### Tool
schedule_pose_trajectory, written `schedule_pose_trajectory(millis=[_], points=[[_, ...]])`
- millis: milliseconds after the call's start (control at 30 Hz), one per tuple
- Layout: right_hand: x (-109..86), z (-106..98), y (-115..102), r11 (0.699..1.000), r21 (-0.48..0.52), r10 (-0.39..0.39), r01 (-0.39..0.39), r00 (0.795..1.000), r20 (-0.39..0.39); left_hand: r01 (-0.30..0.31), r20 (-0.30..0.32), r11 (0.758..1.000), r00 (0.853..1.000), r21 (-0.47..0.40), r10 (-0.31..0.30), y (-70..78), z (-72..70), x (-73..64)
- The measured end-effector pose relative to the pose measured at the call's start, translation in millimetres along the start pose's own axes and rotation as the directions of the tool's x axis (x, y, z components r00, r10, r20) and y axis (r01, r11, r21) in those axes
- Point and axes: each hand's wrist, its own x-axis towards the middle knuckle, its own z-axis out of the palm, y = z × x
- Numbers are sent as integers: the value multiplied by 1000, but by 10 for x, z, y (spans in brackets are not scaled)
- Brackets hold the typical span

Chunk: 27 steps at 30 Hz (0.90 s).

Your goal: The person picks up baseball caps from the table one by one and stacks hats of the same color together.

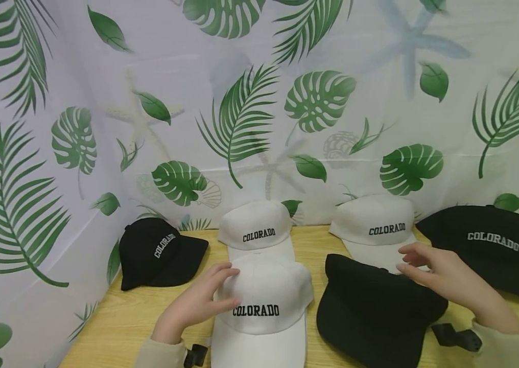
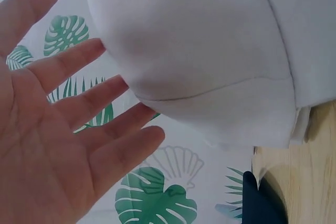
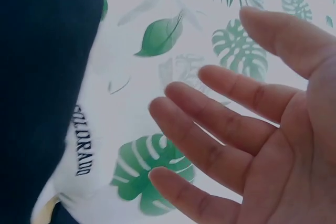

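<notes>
A white baseball cap (image 1: 264, 291) lettered COLORADO sits at the front middle of the table in the head view, its brim towards me. My left hand (image 1: 195, 302) is at the left of its crown with fingers spread; in the left wrist view the fingertips (image 2: 94, 48) lie along the cap's edge, touching or nearly so. To the right, a black cap (image 1: 374, 312) rests with no lettering visible. Above its far right part hovers my right hand (image 1: 454, 281), its fingers loosely extended and holding nothing. In the right wrist view a gap separates these fingers (image 3: 210, 153) from the dark cap (image 3: 42, 77).
Behind stand two more white COLORADO caps, one at the middle (image 1: 257, 227) and one farther right (image 1: 376, 222). Black COLORADO caps lie at the left (image 1: 158, 255) and far right (image 1: 494, 245). A leaf-patterned cloth (image 1: 250, 117) backs the wooden table (image 1: 117, 327).
</notes>
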Motion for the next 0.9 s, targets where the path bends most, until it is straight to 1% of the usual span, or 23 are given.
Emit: schedule_pose_trajectory(millis=[100, 233, 367, 433, 567, 700, 800, 867, 900], points=[[-12, 10, 71, 999, 10, 50, -50, 998, 26, 8, -6, 1000, 1000, -9, -8, -6, 18, -30], [-48, 39, 204, 992, 14, 121, -122, 991, 66, 6, -20, 1000, 1000, -17, -7, -7, 34, -36], [-71, 81, 389, 987, 19, 156, -160, 981, 112, -1, -27, 1000, 1000, -30, 0, -12, 43, -42], [-75, 112, 491, 984, 25, 172, -178, 974, 149, 0, -29, 999, 1000, -36, -1, -17, 48, -49], [-72, 189, 658, 972, 41, 218, -232, 951, 217, 13, -27, 999, 1000, -33, -14, -22, 58, -66], [-63, 264, 764, 961, 71, 239, -267, 932, 273, 29, -28, 999, 999, -31, -30, -27, 66, -78], [-61, 298, 803, 949, 128, 234, -287, 919, 318, 29, -33, 999, 999, -34, -30, -32, 72, -81], [-67, 304, 811, 943, 166, 223, -290, 916, 333, 24, -34, 999, 999, -31, -25, -34, 73, -80], [-72, 301, 812, 943, 176, 214, -281, 921, 326, 23, -32, 999, 999, -30, -24, -36, 73, -78]])
